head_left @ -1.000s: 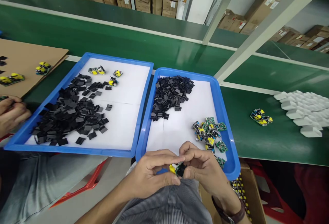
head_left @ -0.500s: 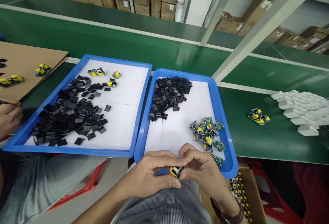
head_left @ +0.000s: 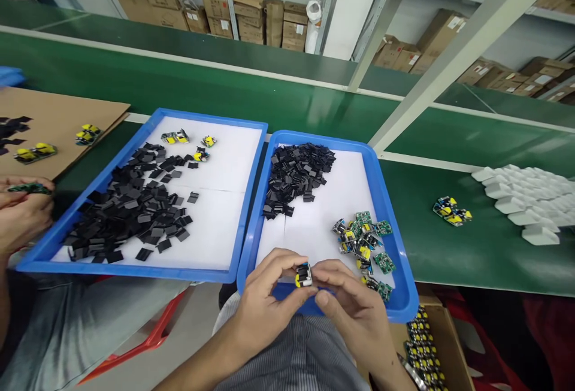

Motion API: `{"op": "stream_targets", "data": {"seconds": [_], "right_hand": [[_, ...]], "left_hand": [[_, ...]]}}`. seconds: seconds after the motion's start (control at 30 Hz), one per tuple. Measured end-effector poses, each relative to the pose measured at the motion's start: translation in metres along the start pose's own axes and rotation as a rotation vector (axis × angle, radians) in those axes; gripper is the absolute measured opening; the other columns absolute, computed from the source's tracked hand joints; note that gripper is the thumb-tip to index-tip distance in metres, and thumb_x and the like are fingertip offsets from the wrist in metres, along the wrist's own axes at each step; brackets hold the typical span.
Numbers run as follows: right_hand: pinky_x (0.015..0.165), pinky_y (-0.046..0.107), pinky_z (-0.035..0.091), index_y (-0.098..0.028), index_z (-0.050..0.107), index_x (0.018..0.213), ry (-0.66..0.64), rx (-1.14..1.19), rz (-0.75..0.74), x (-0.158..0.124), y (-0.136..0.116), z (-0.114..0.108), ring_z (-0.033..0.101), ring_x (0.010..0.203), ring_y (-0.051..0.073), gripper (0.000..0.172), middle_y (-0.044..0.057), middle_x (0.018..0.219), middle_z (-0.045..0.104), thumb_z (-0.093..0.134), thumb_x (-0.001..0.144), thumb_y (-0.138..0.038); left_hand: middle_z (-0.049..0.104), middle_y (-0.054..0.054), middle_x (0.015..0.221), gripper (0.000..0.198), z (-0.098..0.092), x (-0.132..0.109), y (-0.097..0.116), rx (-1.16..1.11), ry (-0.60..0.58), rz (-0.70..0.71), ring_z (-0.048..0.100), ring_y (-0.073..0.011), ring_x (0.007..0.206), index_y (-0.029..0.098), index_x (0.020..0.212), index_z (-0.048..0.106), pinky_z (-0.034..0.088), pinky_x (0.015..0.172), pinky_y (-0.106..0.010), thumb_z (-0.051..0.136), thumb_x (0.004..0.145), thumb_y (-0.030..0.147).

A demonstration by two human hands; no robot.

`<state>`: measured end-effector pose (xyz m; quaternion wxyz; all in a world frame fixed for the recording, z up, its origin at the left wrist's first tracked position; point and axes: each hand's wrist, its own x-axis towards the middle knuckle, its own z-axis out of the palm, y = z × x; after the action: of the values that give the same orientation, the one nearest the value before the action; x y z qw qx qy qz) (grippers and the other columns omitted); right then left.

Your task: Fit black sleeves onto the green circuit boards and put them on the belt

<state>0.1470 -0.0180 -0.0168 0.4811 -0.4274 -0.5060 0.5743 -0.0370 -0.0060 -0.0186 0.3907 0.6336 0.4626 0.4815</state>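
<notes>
- Low centre of the frame: the left hand (head_left: 265, 304) and right hand (head_left: 354, 310) both pinch one small circuit board (head_left: 304, 275) at the fingertips, over the near rim of the right blue tray (head_left: 318, 138).
- In that tray, black pieces (head_left: 296, 172) heap at the top and loose boards (head_left: 363, 241) sit lower right.
- Far left, another person's hand (head_left: 22, 214) holds a green board (head_left: 29, 188).

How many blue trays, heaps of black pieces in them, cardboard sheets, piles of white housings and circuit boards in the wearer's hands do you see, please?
blue trays: 2
heaps of black pieces: 2
cardboard sheet: 1
pile of white housings: 1
circuit board, held between left hand and right hand: 1
Total: 7
</notes>
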Motion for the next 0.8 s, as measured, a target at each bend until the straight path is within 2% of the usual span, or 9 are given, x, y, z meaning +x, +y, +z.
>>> {"op": "stream_targets", "data": {"seconds": [0.07, 0.17, 0.27, 0.33, 0.47, 0.57, 0.67, 0.73, 0.8], "right_hand": [[0.090, 0.035, 0.060, -0.035, 0.080, 0.112, 0.049, -0.065, -0.046, -0.003, 0.002, 0.007, 0.069, 0.104, 0.023, 0.028, 0.007, 0.113, 0.071, 0.082, 0.089, -0.019], [0.077, 0.032, 0.059, -0.031, 0.079, 0.102, 0.172, -0.090, -0.157, -0.003, -0.002, 0.015, 0.070, 0.093, 0.021, 0.027, 0.005, 0.102, 0.071, 0.087, 0.082, -0.015], [0.082, 0.035, 0.060, -0.029, 0.078, 0.101, 0.279, -0.169, -0.274, 0.005, -0.011, -0.006, 0.071, 0.096, 0.023, 0.021, 0.006, 0.100, 0.074, 0.084, 0.084, -0.019], [0.090, 0.039, 0.058, -0.026, 0.078, 0.103, 0.421, -0.327, -0.294, 0.009, -0.015, -0.045, 0.071, 0.102, 0.024, 0.013, 0.008, 0.105, 0.075, 0.079, 0.090, -0.026], [0.087, 0.042, 0.058, -0.019, 0.074, 0.101, 0.807, -0.772, -0.214, 0.014, -0.009, -0.156, 0.071, 0.094, 0.024, 0.030, 0.012, 0.107, 0.075, 0.065, 0.097, -0.047], [0.078, 0.043, 0.058, -0.016, 0.074, 0.088, 0.862, -0.903, -0.173, 0.024, 0.006, -0.228, 0.070, 0.079, 0.026, 0.041, 0.011, 0.087, 0.075, 0.066, 0.093, -0.055], [0.090, 0.046, 0.055, -0.016, 0.072, 0.088, 0.884, -1.046, -0.169, 0.043, 0.018, -0.273, 0.070, 0.093, 0.026, 0.039, 0.008, 0.094, 0.074, 0.066, 0.096, -0.054], [0.098, 0.050, 0.050, -0.016, 0.071, 0.098, 0.911, -1.130, -0.171, 0.057, 0.019, -0.289, 0.066, 0.105, 0.027, 0.035, 0.009, 0.106, 0.072, 0.066, 0.097, -0.051], [0.100, 0.057, 0.046, -0.015, 0.070, 0.106, 0.933, -1.191, -0.180, 0.068, 0.015, -0.297, 0.061, 0.112, 0.033, 0.040, 0.015, 0.115, 0.069, 0.060, 0.099, -0.054]], "left_hand": [[0.069, -0.005, 0.104, 0.032, 0.003, 0.000, 0.001, 0.058, 0.016, 0.092, 0.069, -0.0173, 0.092, 0.023, 0.119, 0.068, 0.060, 0.081, -0.027, 0.077, 0.090, 0.013], [0.067, -0.006, 0.106, 0.030, 0.010, 0.003, 0.006, 0.131, 0.059, 0.272, 0.069, -0.0194, 0.099, 0.023, 0.122, 0.065, 0.061, 0.087, -0.030, 0.070, 0.095, 0.013], [0.064, -0.009, 0.120, 0.045, 0.016, 0.009, 0.010, 0.226, 0.005, 0.269, 0.069, -0.0213, 0.107, 0.025, 0.140, 0.057, 0.061, 0.095, -0.034, 0.070, 0.097, 0.018], [0.060, -0.011, 0.133, 0.057, 0.016, 0.015, 0.008, 0.292, -0.036, 0.264, 0.069, -0.0229, 0.114, 0.026, 0.148, 0.051, 0.060, 0.101, -0.036, 0.073, 0.096, 0.024], [0.064, -0.007, 0.133, 0.036, 0.011, 0.025, -0.008, 0.393, -0.119, 0.359, 0.069, -0.0234, 0.119, 0.027, 0.137, 0.062, 0.058, 0.107, -0.035, 0.066, 0.101, 0.028], [0.070, -0.004, 0.123, 0.027, 0.010, 0.031, -0.020, 0.426, -0.223, 0.406, 0.074, -0.0221, 0.110, 0.027, 0.128, 0.068, 0.062, 0.099, -0.031, 0.062, 0.102, 0.035], [0.073, -0.003, 0.119, 0.026, 0.014, 0.035, -0.025, 0.444, -0.301, 0.428, 0.076, -0.0210, 0.105, 0.028, 0.126, 0.069, 0.064, 0.096, -0.028, 0.061, 0.103, 0.038], [0.073, -0.003, 0.119, 0.027, 0.019, 0.038, -0.025, 0.461, -0.337, 0.442, 0.076, -0.0208, 0.105, 0.029, 0.128, 0.068, 0.064, 0.096, -0.028, 0.060, 0.103, 0.037], [0.073, -0.003, 0.119, 0.027, 0.026, 0.041, -0.023, 0.478, -0.356, 0.468, 0.076, -0.0210, 0.106, 0.029, 0.129, 0.067, 0.064, 0.095, -0.029, 0.059, 0.104, 0.035]]}}
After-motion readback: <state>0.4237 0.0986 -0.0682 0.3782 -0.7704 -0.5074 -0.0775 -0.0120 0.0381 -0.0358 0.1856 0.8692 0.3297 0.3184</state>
